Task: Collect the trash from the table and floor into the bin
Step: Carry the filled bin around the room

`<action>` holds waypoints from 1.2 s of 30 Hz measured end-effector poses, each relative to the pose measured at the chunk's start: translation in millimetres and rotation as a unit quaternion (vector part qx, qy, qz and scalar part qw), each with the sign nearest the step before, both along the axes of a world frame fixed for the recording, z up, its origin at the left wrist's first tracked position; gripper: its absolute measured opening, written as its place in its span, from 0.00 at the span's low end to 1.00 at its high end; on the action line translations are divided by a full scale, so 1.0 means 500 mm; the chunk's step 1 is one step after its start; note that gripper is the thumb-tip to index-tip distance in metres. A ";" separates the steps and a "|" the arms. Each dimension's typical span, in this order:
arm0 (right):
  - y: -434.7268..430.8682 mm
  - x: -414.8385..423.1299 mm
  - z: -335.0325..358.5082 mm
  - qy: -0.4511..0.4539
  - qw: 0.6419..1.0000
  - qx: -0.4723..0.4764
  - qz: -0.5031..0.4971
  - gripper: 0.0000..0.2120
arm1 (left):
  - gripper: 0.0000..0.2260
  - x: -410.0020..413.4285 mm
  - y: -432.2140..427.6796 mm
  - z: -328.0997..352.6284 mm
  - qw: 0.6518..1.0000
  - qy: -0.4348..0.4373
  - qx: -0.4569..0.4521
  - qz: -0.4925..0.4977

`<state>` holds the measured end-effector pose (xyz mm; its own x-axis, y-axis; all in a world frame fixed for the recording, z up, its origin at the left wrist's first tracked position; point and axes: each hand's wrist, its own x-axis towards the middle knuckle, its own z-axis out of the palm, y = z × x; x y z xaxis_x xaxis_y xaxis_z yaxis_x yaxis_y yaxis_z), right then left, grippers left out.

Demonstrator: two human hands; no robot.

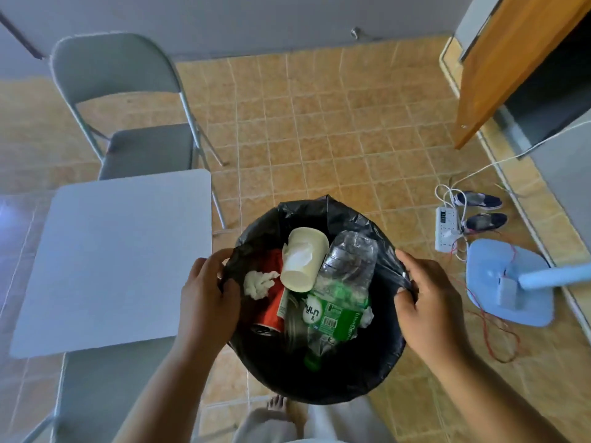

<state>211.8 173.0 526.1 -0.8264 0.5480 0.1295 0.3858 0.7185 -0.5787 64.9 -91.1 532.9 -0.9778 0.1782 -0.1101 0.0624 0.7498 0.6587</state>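
A round bin lined with a black bag (339,375) hangs in front of me above the tiled floor. My left hand (208,298) grips its left rim and my right hand (428,302) grips its right rim. Inside lie a cream paper cup (303,260), a crushed clear plastic bottle (351,260) with a green label (335,314), a red can (271,302) and a crumpled white tissue (259,282). The white square table (112,260) stands to the left with nothing on its top.
A grey folding chair (128,100) stands behind the table and another chair seat (105,388) in front of it. To the right lie a power strip (446,228) with cables, a pair of dark shoes (479,209), a light blue fan base (508,282) and an orange wooden door (505,65).
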 end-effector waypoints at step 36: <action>0.006 -0.545 -1.206 -0.110 0.981 -0.040 0.154 0.29 | 0.34 -0.327 -0.019 -1.181 0.980 -0.109 -0.052 0.160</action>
